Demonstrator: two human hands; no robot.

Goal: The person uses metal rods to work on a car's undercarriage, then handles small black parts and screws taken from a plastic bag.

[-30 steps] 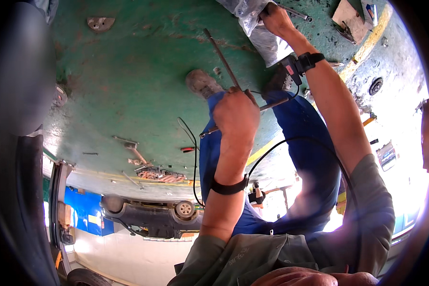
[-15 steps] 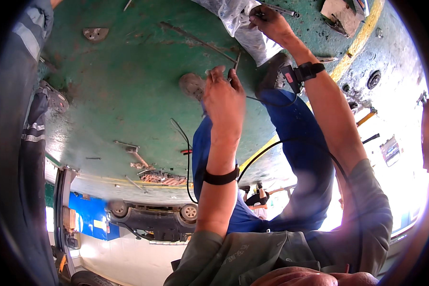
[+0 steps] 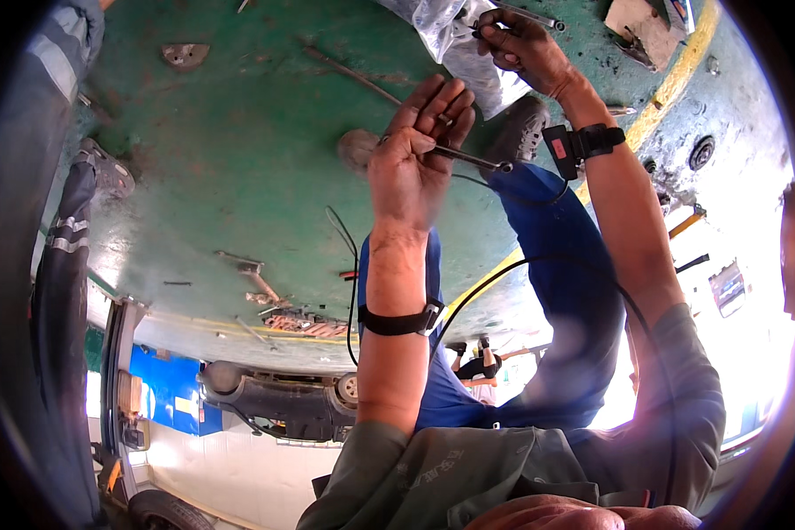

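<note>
My left hand (image 3: 415,168) is turned palm up with its fingers partly stretched. Its thumb presses a slim metal wrench (image 3: 470,158) across the palm, and the wrench's ring end points right, over my knee. Farther up and to the right, my right hand (image 3: 532,53) is closed in a pinch on a small dark piece at the fingertips, too small to name. Next to that hand lies a crumpled clear plastic bag (image 3: 484,78) on the green floor. Just beyond it is another wrench (image 3: 539,15). A long thin metal rod (image 3: 349,69) on the floor runs toward my left fingers.
A half-round metal plate (image 3: 185,56) lies far left, torn cardboard (image 3: 636,35) far right, by a yellow floor line (image 3: 658,106). A black round part (image 3: 702,152) is at right. Another person's legs (image 3: 62,230) stand at left. A black cable (image 3: 539,259) crosses my legs.
My left hand has rolled palm up and its fingers have opened out, swinging the wrench to point right. My right hand has shifted slightly right, its pinched fingertips now showing more clearly.
</note>
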